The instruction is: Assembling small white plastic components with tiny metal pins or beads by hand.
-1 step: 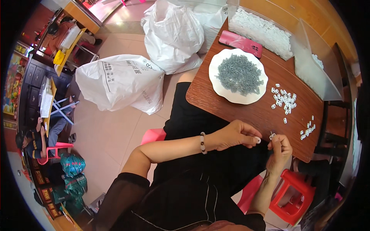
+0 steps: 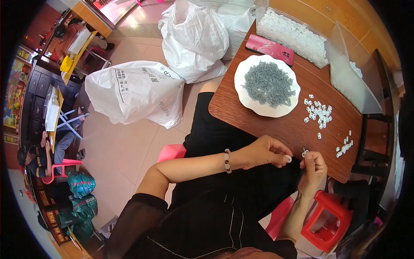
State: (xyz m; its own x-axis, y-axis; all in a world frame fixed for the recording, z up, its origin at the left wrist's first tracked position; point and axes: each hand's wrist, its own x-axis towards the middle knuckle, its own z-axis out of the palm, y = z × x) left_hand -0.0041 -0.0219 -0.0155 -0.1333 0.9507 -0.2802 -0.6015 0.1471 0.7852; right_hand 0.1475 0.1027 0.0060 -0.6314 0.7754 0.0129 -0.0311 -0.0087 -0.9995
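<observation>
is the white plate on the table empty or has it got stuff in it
Not empty: a broad heap of small grey pieces covers most of the plate.

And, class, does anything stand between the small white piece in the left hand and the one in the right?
Nothing visible. The left hand pinches one small white piece; the right hand holds another small white piece opposite; the gap between them is open, with the brown wooden table showing behind.
</observation>
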